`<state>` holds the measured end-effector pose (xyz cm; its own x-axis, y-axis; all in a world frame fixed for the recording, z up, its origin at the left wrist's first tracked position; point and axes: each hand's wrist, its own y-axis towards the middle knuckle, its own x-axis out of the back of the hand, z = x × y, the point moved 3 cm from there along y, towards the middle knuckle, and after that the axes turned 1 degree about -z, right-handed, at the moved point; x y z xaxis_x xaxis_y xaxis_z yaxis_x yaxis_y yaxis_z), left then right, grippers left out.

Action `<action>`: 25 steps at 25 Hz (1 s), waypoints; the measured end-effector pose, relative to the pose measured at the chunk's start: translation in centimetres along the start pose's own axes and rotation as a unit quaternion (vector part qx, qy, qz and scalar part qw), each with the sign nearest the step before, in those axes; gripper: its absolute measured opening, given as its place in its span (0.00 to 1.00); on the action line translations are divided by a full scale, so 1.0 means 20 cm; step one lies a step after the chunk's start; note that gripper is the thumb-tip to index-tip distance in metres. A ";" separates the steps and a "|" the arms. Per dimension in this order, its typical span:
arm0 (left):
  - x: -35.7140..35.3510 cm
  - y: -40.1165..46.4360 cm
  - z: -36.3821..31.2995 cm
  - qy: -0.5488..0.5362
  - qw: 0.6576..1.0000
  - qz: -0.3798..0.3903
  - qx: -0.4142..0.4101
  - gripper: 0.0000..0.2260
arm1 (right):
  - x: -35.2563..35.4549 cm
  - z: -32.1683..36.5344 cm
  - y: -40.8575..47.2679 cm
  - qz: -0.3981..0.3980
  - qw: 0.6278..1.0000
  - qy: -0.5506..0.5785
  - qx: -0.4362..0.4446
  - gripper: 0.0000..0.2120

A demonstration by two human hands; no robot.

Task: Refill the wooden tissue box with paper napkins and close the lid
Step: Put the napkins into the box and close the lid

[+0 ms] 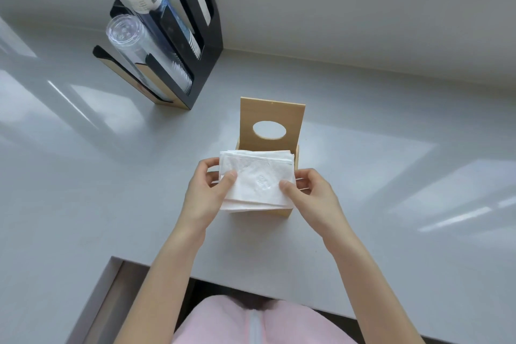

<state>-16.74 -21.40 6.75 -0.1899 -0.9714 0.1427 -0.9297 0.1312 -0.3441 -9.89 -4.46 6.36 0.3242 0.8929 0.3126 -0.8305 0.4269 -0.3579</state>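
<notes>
Both hands, left (205, 190) and right (310, 193), pinch a napkin stack (257, 180) by its side edges, right over the open box (291, 211); the lid (272, 123) stands up just beyond them. The stack looks wider than the opening, so it may snag or crumple. Pale glossy counter (83, 176), a cup rack (167, 45) far off the left hand.

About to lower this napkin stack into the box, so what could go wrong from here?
1. The napkin stack looks wider than the wooden tissue box opening, so edges may catch on the walls and crumple.
2. The left hand and right hand pinch only the sides; the fanned lower sheets could slip out.
3. The lid stands upright behind the stack; a nudge might drop it early.
</notes>
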 end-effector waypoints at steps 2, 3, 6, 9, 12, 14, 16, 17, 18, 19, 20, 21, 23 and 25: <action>-0.01 0.03 -0.02 0.021 1.000 0.010 -0.009 0.09 | 0.00 0.01 0.02 -0.021 0.999 -0.042 0.001 0.08; -0.01 0.05 -0.03 0.028 0.999 0.023 -0.012 0.07 | 0.01 0.02 0.04 -0.032 0.997 -0.065 0.000 0.08; 0.01 0.13 -0.06 0.038 0.997 0.072 -0.007 0.05 | 0.00 0.05 0.07 -0.052 0.988 -0.145 -0.006 0.10; 0.03 0.19 -0.07 0.074 0.993 0.094 -0.011 0.05 | -0.03 0.07 0.08 -0.074 0.974 -0.212 -0.014 0.11; 0.03 0.22 -0.07 0.152 0.985 0.066 -0.040 0.07 | -0.05 0.09 0.08 -0.089 0.970 -0.226 -0.023 0.10; 0.02 0.25 -0.07 0.192 0.978 0.055 -0.063 0.07 | -0.05 0.11 0.09 -0.089 0.963 -0.252 -0.023 0.11; 0.01 0.26 -0.07 0.240 0.965 0.053 -0.093 0.08 | -0.06 0.13 0.11 -0.080 0.955 -0.284 -0.016 0.12; 0.00 0.26 -0.08 0.277 0.953 0.052 -0.112 0.08 | -0.06 0.13 0.11 -0.077 0.951 -0.299 -0.015 0.12; 0.00 0.26 -0.08 0.312 0.940 0.051 -0.131 0.09 | -0.06 0.14 0.12 -0.077 0.946 -0.314 -0.017 0.12; -0.01 0.26 -0.09 0.341 0.927 0.048 -0.148 0.09 | -0.06 0.15 0.12 -0.075 0.940 -0.332 -0.017 0.12; -0.02 0.26 -0.09 0.367 0.914 0.044 -0.164 0.10 | -0.07 0.15 0.13 -0.073 0.934 -0.350 -0.014 0.12; -0.03 0.26 -0.09 0.395 0.899 0.040 -0.183 0.10 | -0.08 0.16 0.13 -0.072 0.927 -0.369 -0.008 0.12; -0.07 0.26 -0.10 0.450 0.865 0.042 -0.219 0.10 | -0.10 0.18 0.13 -0.075 0.905 -0.418 0.009 0.11; -0.11 0.26 -0.10 0.487 0.838 0.046 -0.242 0.09 | -0.12 0.20 0.14 -0.068 0.879 -0.472 0.027 0.11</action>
<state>-21.73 -18.27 6.48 -0.2155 -0.3622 0.9068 -0.8717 0.4899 -0.0114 -14.80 -6.00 8.04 -0.0758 0.3065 0.9489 -0.8415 0.4908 -0.2257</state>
